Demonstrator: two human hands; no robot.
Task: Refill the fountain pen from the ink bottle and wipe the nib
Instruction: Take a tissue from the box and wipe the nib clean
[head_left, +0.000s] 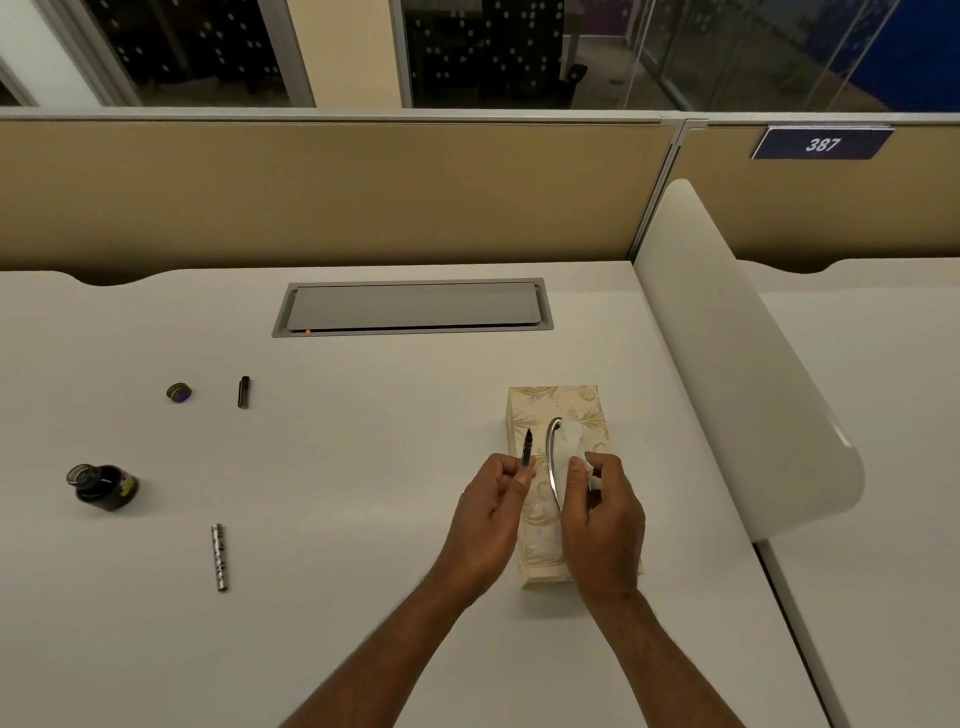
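In the lower middle of the frame, the left hand (491, 512) pinches a thin, dark pen part (528, 451) between thumb and fingers. Its pointy nib sticks up. Just to the right, the right hand (602, 519) pinches a soft, crumpled white tissue (584, 465). Both hands are over the tissue box (550, 402). It is a long box with curly gold swirls and a shiny silver ring round its slot.

The ink bottle (101, 486) stands near the left edge of the frame. It is round and made of dark glass, and its top is open. Its little round lid (179, 392) lies up and to the right of it. Beside the lid lies a short dark tube (243, 391). Lower down lies a shiny silver pen barrel (220, 557) with black marks. All these sit on the smooth white desk (363, 467), well apart from the hands. A flat grey flap (413, 307) is set into the desk in the middle of the frame.
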